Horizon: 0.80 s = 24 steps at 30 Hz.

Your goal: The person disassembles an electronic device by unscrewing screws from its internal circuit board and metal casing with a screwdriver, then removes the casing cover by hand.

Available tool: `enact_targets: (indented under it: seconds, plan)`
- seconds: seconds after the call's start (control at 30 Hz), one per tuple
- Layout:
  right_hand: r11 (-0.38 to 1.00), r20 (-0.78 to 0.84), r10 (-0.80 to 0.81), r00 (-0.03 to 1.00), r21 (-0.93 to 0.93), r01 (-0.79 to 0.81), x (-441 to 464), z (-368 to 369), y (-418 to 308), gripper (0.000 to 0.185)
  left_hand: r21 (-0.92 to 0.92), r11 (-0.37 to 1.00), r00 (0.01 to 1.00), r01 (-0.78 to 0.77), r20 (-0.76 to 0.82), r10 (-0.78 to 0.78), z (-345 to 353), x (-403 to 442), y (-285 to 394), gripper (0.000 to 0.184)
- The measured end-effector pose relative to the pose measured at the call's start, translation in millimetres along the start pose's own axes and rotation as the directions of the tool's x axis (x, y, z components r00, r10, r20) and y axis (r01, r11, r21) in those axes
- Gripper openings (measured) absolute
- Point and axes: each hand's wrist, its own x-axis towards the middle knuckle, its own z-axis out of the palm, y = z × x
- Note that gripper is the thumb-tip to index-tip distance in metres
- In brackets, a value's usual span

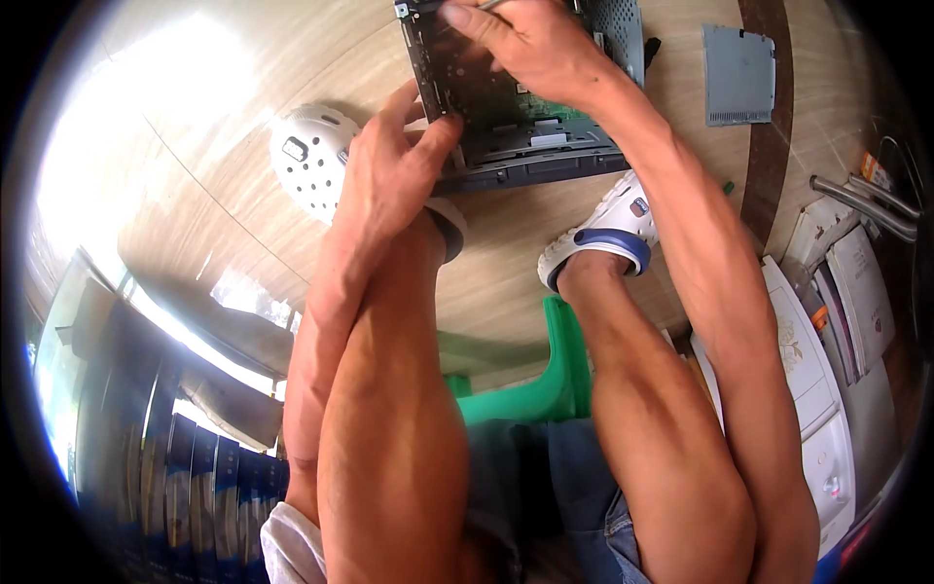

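Note:
An opened computer case (506, 175) stands on the floor at the top of the head view, with a green circuit board (545, 105) inside. My left hand (394, 161) grips its left edge, thumb on the inner side and fingers around the outside. Over the far part of the case is my right hand (530, 49), its fingers closed and partly blurred. A thin, light-coloured tool (490, 4) shows at these fingers, mostly cut off by the top of the frame, so its kind is unclear.
A grey metal panel (739, 78) lies on the floor to the right. My white clogs (309, 161) are either side of the case's near edge. Beneath me is a green plastic stool (530, 394). White drawers (812, 389) stand at right, blue boxes (199, 467) at lower left.

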Motion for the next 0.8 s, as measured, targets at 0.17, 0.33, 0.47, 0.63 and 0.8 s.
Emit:
enact_targets:
  seconds: [0.17,0.33,0.47,0.63,0.8]
  plan:
    - [0.966,-0.036,0.207,0.978,0.168,-0.199,-17.1,-17.1,-21.6,0.039,-0.034,0.999,1.0,0.012,-0.009,-0.013,1.5,-0.3,-1.7,0.054]
    - [0.936,-0.098,0.318,0.943,0.19,-0.296,-29.3,-27.5,-31.9,0.039,-0.056,0.998,0.999,0.033,-0.013,-0.034,3.5,-1.0,2.9,0.04]
    - [0.931,-0.163,0.322,0.933,0.235,-0.28,-41.4,-28.3,-34.9,0.037,-0.072,0.997,0.999,0.033,-0.001,-0.033,3.5,-3.2,8.0,0.035]
    - [0.975,-0.255,0.175,0.951,0.182,-0.131,-46.5,-22.1,-30.8,0.033,-0.032,0.999,1.0,0.028,-0.006,-0.028,3.8,-2.2,8.5,0.038]
    - [0.955,-0.227,0.237,0.945,0.234,-0.183,-54.2,-31.9,-44.8,0.031,-0.027,0.999,0.999,0.03,-0.012,-0.03,7.1,-3.2,7.7,0.036]
